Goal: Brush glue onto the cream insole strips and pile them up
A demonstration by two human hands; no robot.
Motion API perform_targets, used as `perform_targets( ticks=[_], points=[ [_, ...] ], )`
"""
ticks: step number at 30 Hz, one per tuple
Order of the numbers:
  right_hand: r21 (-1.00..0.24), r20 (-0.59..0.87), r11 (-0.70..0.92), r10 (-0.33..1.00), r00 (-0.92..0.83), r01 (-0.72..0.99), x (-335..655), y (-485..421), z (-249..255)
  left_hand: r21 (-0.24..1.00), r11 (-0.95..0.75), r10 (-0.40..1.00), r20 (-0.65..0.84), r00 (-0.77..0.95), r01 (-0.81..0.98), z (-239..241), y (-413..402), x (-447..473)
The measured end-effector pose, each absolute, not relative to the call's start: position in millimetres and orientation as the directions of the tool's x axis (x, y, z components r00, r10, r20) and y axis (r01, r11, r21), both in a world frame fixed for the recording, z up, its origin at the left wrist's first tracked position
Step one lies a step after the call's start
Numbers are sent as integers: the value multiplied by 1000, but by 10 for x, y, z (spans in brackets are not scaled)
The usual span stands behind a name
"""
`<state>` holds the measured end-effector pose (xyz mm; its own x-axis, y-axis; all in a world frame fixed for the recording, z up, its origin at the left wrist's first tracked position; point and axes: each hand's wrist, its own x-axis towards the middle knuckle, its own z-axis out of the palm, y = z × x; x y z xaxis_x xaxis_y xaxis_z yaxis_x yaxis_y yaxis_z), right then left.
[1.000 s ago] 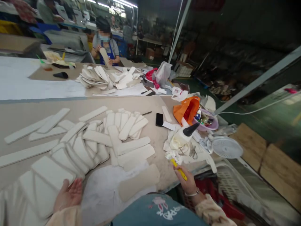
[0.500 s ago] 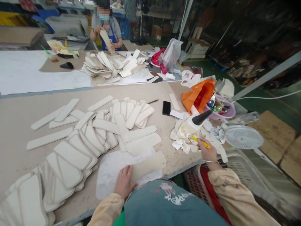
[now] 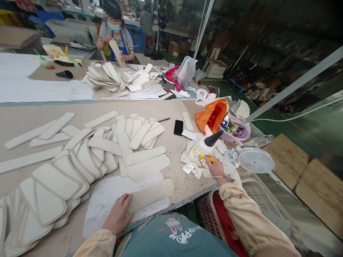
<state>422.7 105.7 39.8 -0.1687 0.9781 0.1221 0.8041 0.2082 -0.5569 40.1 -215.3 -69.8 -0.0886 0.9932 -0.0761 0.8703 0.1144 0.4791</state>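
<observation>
My left hand lies flat, thumb apart, on the left end of a long beige panel. That panel rests on a white sheet at the table's near edge. In my right hand is a small yellow-handled brush, its tip at the opening of a white plastic bottle lying tilted with a black conical nozzle. The bristles are hard to make out. Crumpled white scraps lie beside the bottle. Many pale, rounded panels fan out in overlapping rows to my left.
Beyond the bottle are a black phone, an orange bag and a purple basin of odds and ends. A white fan sits at the right edge, above a plastic crate. Across the table a co-worker holds a panel.
The view has turned right, so the scene sits further left. My right hand has brought the brush closer in to the bottle's opening. My left hand stays on the panel.
</observation>
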Motion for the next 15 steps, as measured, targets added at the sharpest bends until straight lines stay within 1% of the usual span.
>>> perform_targets(
  ticks=[6, 13, 15],
  points=[
    [-509, 98, 263, 964, -248, 820, 4183, 1236, 246, 497, 124, 992, -53, -113, 859, -647, -2130, 406],
    [-520, 124, 241, 971, -206, 820, 4255, 1215, 329, 491, 137, 990, -36, -137, 860, -638, -2148, 413],
    [-528, 128, 260, 965, -227, 808, 4270, 1174, 335, 490, 145, 988, -29, -150, 860, -654, -2152, 412]
  ],
)
